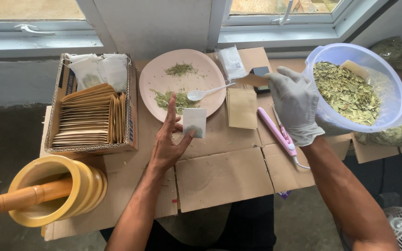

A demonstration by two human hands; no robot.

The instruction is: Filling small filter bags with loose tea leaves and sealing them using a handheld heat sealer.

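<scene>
— How did the arms lie?

— Both forearms were bare and reached away from the body, the left one near the middle, the right one slanting in from the near right.

— And the left hand (169, 139)?

— Ungloved, fingers straight and pointing far, thumb spread to the right, pinching lightly.

— The right hand (294, 104)?

— Gloved in white, farther off, back upward, fingers curled in a loose grip.

We are seeing a flattened brown cardboard bench (219, 179) carrying a round pink plate (152, 79), a cardboard box of brown paper envelopes (131, 116) and a yellow wooden mortar (77, 195).
</scene>
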